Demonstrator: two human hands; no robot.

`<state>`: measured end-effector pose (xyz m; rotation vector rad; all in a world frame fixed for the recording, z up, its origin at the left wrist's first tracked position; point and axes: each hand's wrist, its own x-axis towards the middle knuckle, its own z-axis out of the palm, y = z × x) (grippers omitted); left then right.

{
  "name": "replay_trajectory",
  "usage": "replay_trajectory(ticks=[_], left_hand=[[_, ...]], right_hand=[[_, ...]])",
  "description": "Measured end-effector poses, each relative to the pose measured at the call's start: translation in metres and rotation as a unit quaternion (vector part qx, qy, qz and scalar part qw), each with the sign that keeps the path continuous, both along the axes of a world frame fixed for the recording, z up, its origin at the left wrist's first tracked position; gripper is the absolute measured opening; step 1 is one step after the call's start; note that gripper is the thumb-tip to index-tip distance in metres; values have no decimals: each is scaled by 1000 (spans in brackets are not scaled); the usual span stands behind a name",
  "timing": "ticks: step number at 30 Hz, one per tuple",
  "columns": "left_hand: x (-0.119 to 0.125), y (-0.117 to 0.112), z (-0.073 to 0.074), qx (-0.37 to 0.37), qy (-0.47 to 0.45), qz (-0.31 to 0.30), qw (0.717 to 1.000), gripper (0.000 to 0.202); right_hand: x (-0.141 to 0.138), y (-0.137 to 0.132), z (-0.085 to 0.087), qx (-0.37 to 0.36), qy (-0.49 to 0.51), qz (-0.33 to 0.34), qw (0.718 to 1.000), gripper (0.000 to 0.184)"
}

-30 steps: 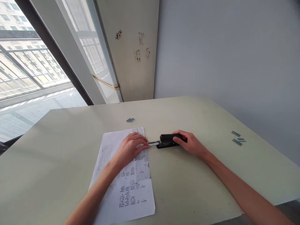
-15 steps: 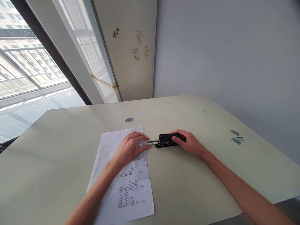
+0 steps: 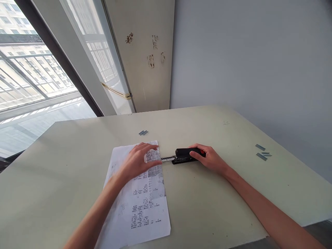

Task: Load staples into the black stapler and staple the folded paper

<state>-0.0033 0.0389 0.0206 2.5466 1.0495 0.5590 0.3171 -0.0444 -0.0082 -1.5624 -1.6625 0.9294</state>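
Observation:
A black stapler (image 3: 185, 154) lies on the table with its metal staple tray (image 3: 168, 158) sticking out to the left. My right hand (image 3: 207, 157) is wrapped round the stapler's rear end, near a red part. Over the printed paper sheets (image 3: 147, 214), my left hand (image 3: 138, 159) has its thumb and fingers spread apart, with nothing between them. Its thumb tip comes close to the end of the tray; whether they touch I cannot tell.
A few staple strips (image 3: 143, 132) lie behind the paper, and several more staple strips (image 3: 261, 156) are at the right. The pale table (image 3: 220, 200) meets a grey wall at the back right. A fridge (image 3: 150, 83) and a window (image 3: 31, 62) stand beyond it.
My left hand has drawn back to the left from the end of the staple tray, and its fingers have opened. My right hand and the stapler have stayed in place.

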Motion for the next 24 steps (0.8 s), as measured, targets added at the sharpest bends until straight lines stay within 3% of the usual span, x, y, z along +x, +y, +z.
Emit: replay_trajectory(ticks=[4, 7, 14, 24], left_hand=[[-11, 33, 6, 43, -13, 171, 984, 39], [-8, 58, -1, 51, 13, 236, 970, 37], [6, 90, -22, 29, 33, 280, 959, 34], [-14, 80, -20, 5, 10, 273, 962, 44]], right_hand=[[-2, 0, 3, 9, -2, 2, 1000, 53], [-2, 0, 4, 11, 6, 5, 1000, 50], [-2, 0, 6, 11, 11, -4, 1000, 51], [-1, 1, 7, 16, -2, -3, 1000, 52]])
